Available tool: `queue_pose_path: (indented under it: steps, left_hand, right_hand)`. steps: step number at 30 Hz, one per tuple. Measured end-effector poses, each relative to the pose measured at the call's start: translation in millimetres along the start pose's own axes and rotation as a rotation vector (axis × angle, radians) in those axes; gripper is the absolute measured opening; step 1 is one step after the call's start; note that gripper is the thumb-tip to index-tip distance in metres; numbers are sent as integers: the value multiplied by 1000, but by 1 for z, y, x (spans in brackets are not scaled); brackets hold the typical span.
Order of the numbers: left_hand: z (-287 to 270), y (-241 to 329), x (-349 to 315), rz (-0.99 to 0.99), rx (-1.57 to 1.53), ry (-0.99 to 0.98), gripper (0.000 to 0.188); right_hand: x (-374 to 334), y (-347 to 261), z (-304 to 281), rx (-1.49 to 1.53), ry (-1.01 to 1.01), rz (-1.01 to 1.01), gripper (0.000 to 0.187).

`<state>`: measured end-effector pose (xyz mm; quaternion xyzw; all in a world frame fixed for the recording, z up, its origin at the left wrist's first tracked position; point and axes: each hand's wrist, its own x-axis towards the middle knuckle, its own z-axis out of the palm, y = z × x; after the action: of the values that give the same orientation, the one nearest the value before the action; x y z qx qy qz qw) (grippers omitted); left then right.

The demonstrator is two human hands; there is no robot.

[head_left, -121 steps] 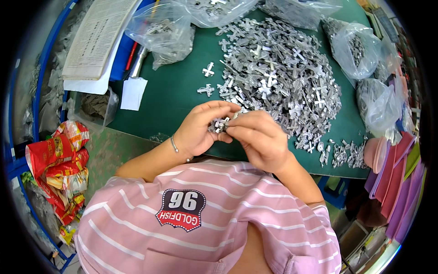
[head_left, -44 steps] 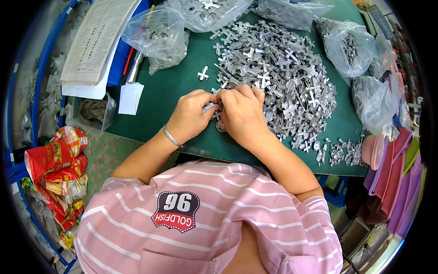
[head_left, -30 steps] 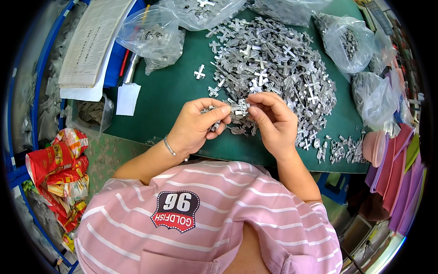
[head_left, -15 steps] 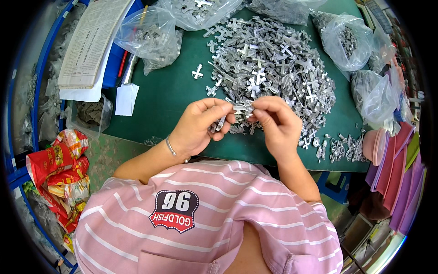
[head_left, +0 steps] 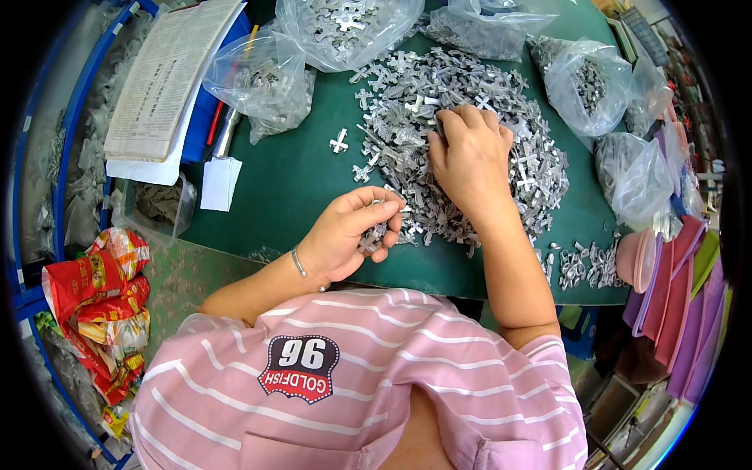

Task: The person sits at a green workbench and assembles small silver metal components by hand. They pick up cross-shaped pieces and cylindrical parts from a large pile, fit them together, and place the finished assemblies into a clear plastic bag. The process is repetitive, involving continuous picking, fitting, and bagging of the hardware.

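Observation:
A wide heap of small silver metal crosses (head_left: 517, 94) covers the middle of the green table. Curled in front of its near left edge, my left hand (head_left: 352, 227) is closed around several metal crosses (head_left: 374, 235), the thumb pressed toward the forefinger. My right hand (head_left: 474, 153) reaches onto the heap with bent fingers, thumb and forefinger tips close together among the pieces. What those fingertips grip, if anything, is hidden. One lone cross (head_left: 338, 141) lies on the table left of the heap.
Clear plastic bags of metal parts (head_left: 270, 86) stand along the back and right (head_left: 587, 82). Small fittings (head_left: 591, 266) lie near the right front edge. At left are printed sheets (head_left: 160, 86), white slips (head_left: 220, 184) and a plastic tub (head_left: 182, 211).
My right hand has left the piece it was handling beside my left hand and moved up and forward onto the heap. My left hand stays near its place, still holding crosses.

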<state>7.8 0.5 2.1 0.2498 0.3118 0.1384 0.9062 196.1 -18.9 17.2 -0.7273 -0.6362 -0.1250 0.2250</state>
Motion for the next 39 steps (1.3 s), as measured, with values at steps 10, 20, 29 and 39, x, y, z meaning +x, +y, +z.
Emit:
queue_pose_path:
  steps: [10,20,29,39]
  left_hand:
    - [8,0,3,69,68,-115,23]
    - [6,-5,4,195,132,-22,14]
    - [5,-3,1,115,18,-12,18]
    - [5,-4,2,111,22,14,18]
  right_hand:
    - [-44,-24,-29,1046,-190,79,21]
    - [-70,-14,-22,1454,-189,424,19]
    - [-79,-9,-20,1667,-265,809,18]
    - [-78,-7,-22,1695,-268,872,17]
